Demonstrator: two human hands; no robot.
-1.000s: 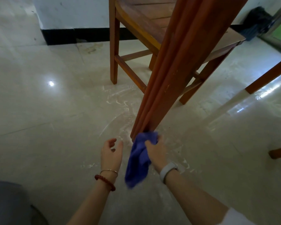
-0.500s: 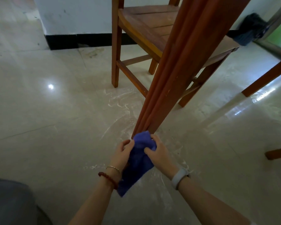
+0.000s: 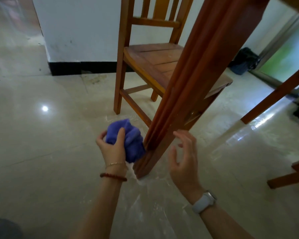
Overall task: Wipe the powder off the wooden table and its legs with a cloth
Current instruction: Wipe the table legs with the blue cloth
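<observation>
We see the left hand point(image 3: 113, 149) with its grip closed around a bunched purple cloth point(image 3: 128, 140), thumb laid across the front of the wad and fingers curled behind it. The cloth is pressed against the left face of the wooden table leg point(image 3: 185, 94), low down near the foot, where the leg's grooved edge meets the fabric. The right hand point(image 3: 184, 163) hovers just to the right of the same leg, its grip open, fingers spread and lightly curved, holding nothing; we cannot tell whether its fingertips touch the wood. White powder point(image 3: 145, 183) is smeared over the pale tiled floor point(image 3: 41, 152) around the foot of the leg and towards us. A beaded bracelet point(image 3: 113, 176) and a thin chain sit on the left wrist, and a pale watch point(image 3: 204, 201) on the right. Behind the leg stands a wooden chair point(image 3: 152, 66) against a white wall point(image 3: 79, 31) with a black skirting band. A second table leg point(image 3: 274, 94) slants at the right.
</observation>
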